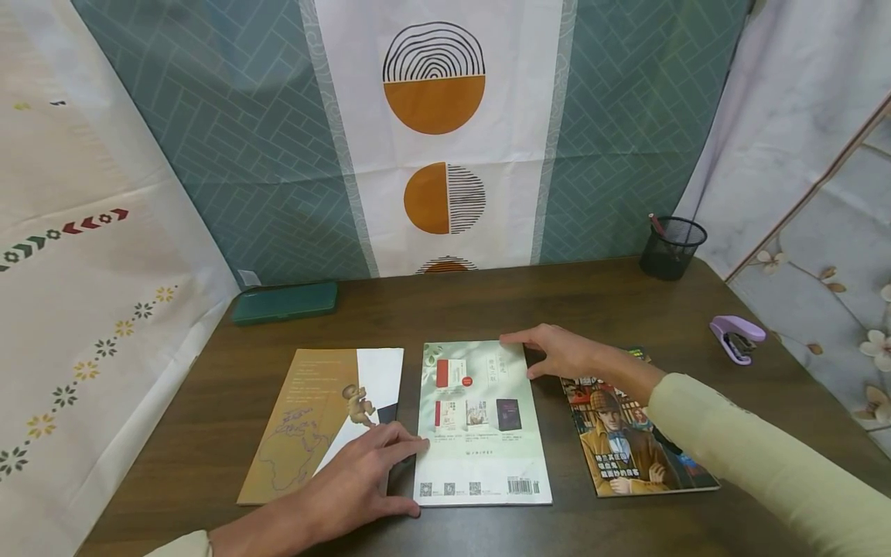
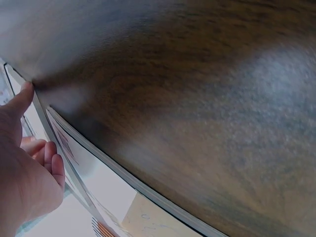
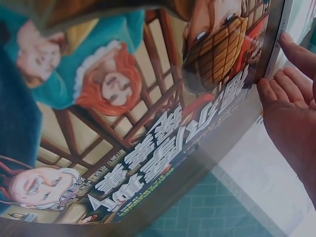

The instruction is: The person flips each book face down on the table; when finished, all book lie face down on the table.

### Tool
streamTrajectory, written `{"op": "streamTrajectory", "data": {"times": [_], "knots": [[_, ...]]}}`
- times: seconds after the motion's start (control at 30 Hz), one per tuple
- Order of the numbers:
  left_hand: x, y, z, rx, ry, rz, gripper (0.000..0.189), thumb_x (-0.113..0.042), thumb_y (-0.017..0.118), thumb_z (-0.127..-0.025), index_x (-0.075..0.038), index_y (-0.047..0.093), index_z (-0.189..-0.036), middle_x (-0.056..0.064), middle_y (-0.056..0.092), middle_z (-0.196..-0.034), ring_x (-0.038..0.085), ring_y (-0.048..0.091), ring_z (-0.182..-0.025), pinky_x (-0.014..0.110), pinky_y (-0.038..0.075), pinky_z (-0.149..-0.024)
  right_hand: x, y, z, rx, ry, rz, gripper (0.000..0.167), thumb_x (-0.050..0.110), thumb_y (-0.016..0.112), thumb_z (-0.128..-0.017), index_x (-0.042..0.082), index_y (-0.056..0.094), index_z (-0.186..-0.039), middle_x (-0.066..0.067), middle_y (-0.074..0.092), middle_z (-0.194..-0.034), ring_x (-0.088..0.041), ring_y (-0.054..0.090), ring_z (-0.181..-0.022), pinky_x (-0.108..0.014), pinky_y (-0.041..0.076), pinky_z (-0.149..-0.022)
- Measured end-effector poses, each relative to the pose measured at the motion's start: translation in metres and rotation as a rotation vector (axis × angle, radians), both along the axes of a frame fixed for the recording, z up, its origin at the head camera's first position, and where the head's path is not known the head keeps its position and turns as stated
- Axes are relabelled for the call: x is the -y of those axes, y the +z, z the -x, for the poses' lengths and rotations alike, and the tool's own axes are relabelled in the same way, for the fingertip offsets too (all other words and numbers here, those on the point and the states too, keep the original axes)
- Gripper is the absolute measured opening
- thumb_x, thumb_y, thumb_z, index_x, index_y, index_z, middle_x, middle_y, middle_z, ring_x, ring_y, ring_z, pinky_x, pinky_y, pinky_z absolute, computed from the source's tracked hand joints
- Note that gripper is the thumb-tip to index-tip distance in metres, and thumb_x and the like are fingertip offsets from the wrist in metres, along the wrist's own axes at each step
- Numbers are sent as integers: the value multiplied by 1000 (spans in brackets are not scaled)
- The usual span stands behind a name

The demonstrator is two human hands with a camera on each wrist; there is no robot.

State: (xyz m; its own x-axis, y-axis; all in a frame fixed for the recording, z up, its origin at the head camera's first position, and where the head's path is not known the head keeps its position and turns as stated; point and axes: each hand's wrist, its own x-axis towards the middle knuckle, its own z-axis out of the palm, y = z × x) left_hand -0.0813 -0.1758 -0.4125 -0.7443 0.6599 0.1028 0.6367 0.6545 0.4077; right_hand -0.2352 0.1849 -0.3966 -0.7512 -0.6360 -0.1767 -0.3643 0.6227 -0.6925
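A pale green-and-white book with small pictures of books and a barcode lies flat between my hands. My left hand is at its left edge, thumb and fingers spread; in the left wrist view the left thumb is extended by the book's edge. My right hand touches the upper right corner, fingers along the top edge and thumb by the right side. To the left lies a brown-and-white book, partly under my left forearm. Right of the middle one is a book with a detective cover, partly hidden by my right arm.
A green case lies at the table's back left. At the back right stands a black mesh pen holder with a pen in it. A purple stapler sits near the right edge. Fabric hangs behind the wooden table.
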Motion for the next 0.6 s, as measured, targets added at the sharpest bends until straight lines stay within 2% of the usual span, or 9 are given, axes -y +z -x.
{"op": "streamTrajectory", "data": {"times": [0.23, 0.6], "knots": [[-1, 1, 0, 50, 27, 13, 69, -41, 96, -79, -15, 71, -139, -12, 59, -116, 1, 48, -91, 17, 45, -75, 0, -1, 1, -3, 13, 1, 70, -5, 75, -96, 0, 45, -159, -23, 41, -165, -46, 35, -152, -59, 36, -119], [-4, 0, -2, 4, 13, 5, 69, -47, 94, -79, -15, 72, -137, -13, 59, -115, 1, 49, -95, 19, 46, -79, 0, 0, 0, 2, 22, 1, 69, -7, 73, -96, -1, 45, -159, -24, 41, -164, -48, 35, -152, -60, 36, -119]]}}
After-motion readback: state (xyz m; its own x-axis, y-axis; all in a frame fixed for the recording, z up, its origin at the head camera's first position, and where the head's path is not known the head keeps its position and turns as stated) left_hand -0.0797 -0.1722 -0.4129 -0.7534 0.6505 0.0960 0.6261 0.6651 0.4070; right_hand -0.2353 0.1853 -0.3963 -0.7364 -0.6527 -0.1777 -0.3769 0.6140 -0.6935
